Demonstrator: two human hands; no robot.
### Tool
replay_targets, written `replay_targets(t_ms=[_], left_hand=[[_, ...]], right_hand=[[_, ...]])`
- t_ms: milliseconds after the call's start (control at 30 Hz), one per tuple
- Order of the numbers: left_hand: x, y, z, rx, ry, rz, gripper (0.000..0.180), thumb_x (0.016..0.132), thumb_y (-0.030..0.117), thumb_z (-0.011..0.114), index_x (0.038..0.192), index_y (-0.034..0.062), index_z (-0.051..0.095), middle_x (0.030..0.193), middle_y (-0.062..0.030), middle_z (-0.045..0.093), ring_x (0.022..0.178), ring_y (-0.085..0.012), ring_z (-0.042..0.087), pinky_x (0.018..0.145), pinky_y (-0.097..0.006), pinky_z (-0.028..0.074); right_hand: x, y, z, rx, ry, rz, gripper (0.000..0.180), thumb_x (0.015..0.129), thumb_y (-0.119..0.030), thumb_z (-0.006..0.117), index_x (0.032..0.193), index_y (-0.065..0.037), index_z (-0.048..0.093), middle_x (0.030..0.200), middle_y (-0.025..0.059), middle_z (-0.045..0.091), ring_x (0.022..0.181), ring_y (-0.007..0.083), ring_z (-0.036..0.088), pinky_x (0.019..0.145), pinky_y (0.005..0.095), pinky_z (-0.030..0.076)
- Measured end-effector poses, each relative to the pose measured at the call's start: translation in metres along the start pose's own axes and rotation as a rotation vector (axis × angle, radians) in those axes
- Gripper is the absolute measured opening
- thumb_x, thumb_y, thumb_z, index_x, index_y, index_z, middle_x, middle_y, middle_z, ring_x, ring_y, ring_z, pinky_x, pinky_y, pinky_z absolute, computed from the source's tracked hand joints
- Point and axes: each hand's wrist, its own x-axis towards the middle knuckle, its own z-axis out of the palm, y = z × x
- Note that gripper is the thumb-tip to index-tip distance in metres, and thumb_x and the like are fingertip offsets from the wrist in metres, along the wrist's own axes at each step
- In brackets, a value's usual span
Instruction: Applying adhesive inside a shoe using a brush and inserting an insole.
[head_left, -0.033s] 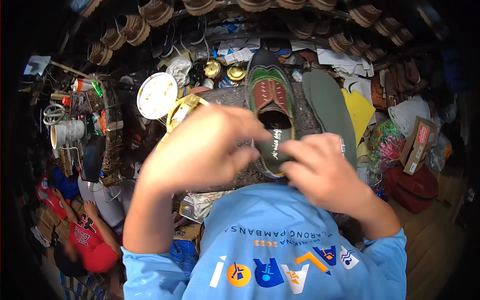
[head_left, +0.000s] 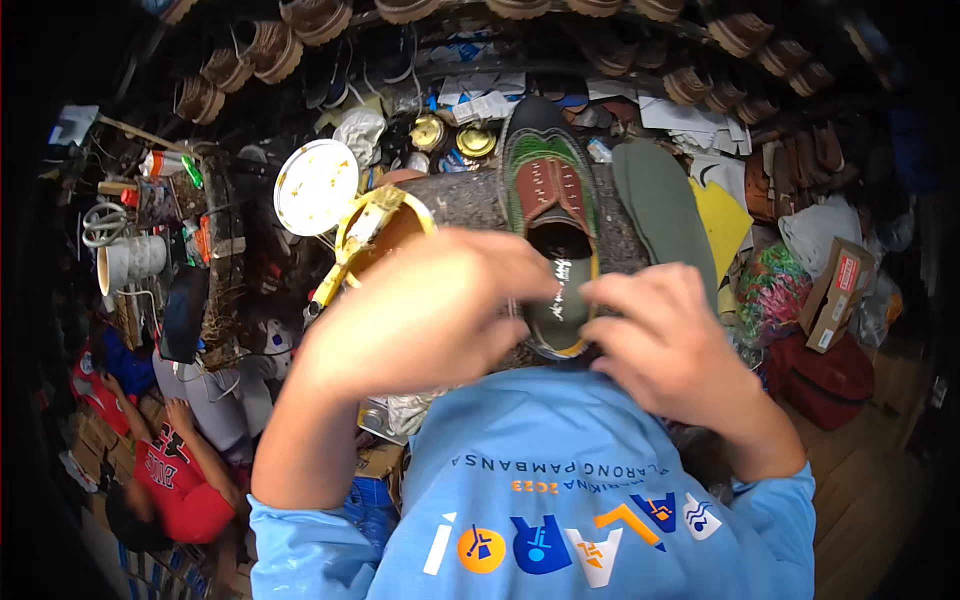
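Note:
A lace-up shoe [head_left: 542, 184] lies toe away from me on a dark rough surface, with a black toe, green sides and a reddish-brown lacing panel. White lettering marks its green insole [head_left: 565, 318]. My left hand [head_left: 425, 315], smeared by motion, hovers at the left of the shoe's heel end, its grip unclear. On the other side my right hand [head_left: 665, 325] has its fingers half bent and apart by the collar edge; I see nothing between them. Whether either hand touches the shoe, I cannot tell. Left of it stands a yellow-rimmed can [head_left: 428, 212] with a glue-coated brush [head_left: 375, 212] across it.
A stained white lid [head_left: 316, 186] leans beside the can. Right of the shoe lie a grey-green sole-shaped sheet [head_left: 655, 190] and a yellow sheet [head_left: 722, 222]. A cardboard box [head_left: 838, 295] and red bag [head_left: 822, 370] sit farther right. A person in red [head_left: 185, 480] is at lower left.
My left hand has shifted slightly right and nearer me, uncovering more of the can. My right hand has moved slightly right, and the whole view has shifted a little.

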Motion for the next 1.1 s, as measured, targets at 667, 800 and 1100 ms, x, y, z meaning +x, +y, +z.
replay_targets(t_ms=[667, 800, 1100], left_hand=[[0.022, -0.012, 0.053, 0.671, -0.272, -0.099, 0.043, 0.088, 0.01, 0.064, 0.129, -0.0037, 0.068, 0.11, -0.0111, 0.068, 0.069, -0.0277, 0.073, 0.06, -0.039, 0.059], [0.017, 0.001, 0.051, 0.655, -0.229, -0.047, 0.018, 0.094, 0.009, 0.061, 0.102, -0.0033, 0.072, 0.094, -0.0147, 0.065, 0.066, -0.028, 0.073, 0.054, -0.04, 0.059], [0.011, 0.002, 0.08, 0.257, -0.161, -0.116, 0.008, 0.078, 0.002, 0.064, 0.084, -0.0011, 0.07, 0.095, -0.0158, 0.069, 0.075, -0.0385, 0.072, 0.066, -0.048, 0.059]], right_hand=[[0.018, 0.008, 0.031, -0.173, -0.341, 0.054, 0.01, 0.079, -0.016, 0.067, 0.076, -0.007, 0.072, 0.074, 0.0065, 0.064, 0.065, 0.0204, 0.07, 0.056, 0.0345, 0.054], [0.012, 0.024, 0.035, -0.183, -0.233, -0.042, 0.01, 0.077, -0.019, 0.067, 0.072, -0.01, 0.065, 0.074, 0.0039, 0.057, 0.066, 0.019, 0.066, 0.058, 0.0336, 0.052], [0.014, 0.038, 0.034, -0.047, -0.307, -0.149, 0.011, 0.082, -0.016, 0.068, 0.076, -0.007, 0.072, 0.086, 0.007, 0.069, 0.073, 0.0266, 0.075, 0.058, 0.0406, 0.057]])
